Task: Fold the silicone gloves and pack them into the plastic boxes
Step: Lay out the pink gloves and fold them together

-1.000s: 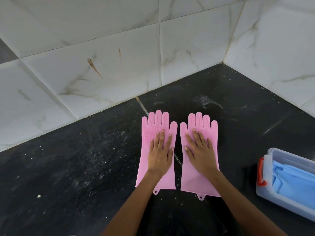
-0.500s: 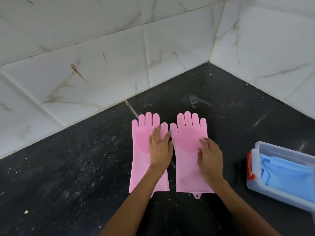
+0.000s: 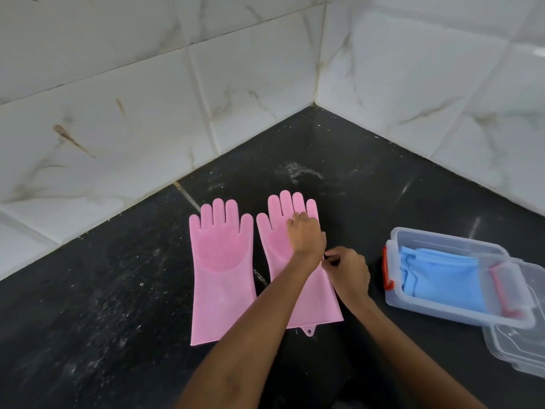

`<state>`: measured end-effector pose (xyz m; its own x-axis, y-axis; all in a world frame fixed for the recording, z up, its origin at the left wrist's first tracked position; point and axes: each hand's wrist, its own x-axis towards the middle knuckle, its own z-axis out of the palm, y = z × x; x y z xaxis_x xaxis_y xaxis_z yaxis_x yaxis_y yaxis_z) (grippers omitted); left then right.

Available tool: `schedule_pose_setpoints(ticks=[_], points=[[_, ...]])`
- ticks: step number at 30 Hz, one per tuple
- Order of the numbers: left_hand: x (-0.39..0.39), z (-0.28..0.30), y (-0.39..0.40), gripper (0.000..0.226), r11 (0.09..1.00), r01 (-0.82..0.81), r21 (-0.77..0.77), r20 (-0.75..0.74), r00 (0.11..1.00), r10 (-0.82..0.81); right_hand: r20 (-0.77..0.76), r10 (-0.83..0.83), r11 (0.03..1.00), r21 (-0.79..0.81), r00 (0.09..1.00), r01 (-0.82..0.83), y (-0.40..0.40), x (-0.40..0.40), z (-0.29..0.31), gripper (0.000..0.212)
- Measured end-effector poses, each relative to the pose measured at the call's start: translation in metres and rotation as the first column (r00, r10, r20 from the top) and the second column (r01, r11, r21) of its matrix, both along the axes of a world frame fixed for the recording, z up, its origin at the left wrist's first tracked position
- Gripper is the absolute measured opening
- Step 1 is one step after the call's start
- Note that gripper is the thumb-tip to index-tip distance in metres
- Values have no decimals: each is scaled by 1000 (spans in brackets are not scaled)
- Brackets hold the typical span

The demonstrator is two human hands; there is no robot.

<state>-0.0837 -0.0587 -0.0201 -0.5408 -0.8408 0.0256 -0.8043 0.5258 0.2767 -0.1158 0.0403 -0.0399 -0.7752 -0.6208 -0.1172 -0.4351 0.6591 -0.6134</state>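
Pink silicone, two gloves flat and palm-up side by side on the black speckled worktop [image 3: 88, 290], fingertips toward the tiled corner. Left glove [image 3: 222, 273] lying free, untouched, bristled palm patch showing. Right glove [image 3: 315, 299] just beside it, a narrow dark gap between the two, a small hanging tab at its cuff edge. Left hand [image 3: 305, 234] reaching across from lower left, forearm passing over the right glove's cuff, knuckles up, fingers curled down and gripping the glove near the base of its fingers on the outer side. Right hand [image 3: 349, 274] low at the glove's right edge, just below the left wrist, fingers bent and seeming to pinch the edge of the silicone; exact contact hidden by the left wrist. To the right, apart from the pink pair, a clear plastic box [image 3: 448, 312] with orange clasps, open on the worktop, holding folded blue gloves [image 3: 439, 278]. A clear lid [image 3: 519, 346] lying partly under the box's near right corner. White marble-patterned wall tiles [image 3: 147, 98] behind, meeting at the corner.
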Motion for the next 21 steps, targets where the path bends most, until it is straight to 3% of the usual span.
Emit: schedule_pose_setpoints(ticks=[4,8,16,21], points=[[-4,4,0,18,998,50,-37,3,999,-50,85,6,996,-93,996,2,-3,-2,2,9],[10,17,-6,24,999,-4,-32,-113,994,0,185,71,978,-207,980,-32,-5,2,14,10],[97,54,-29,11,972,-235,26,-454,863,221,260,328,889,-411,908,-204,-27,51,55,16],[166,52,-53,9,873,-479,88,-465,755,461,247,487,810,-486,837,-328,-65,113,58,15]])
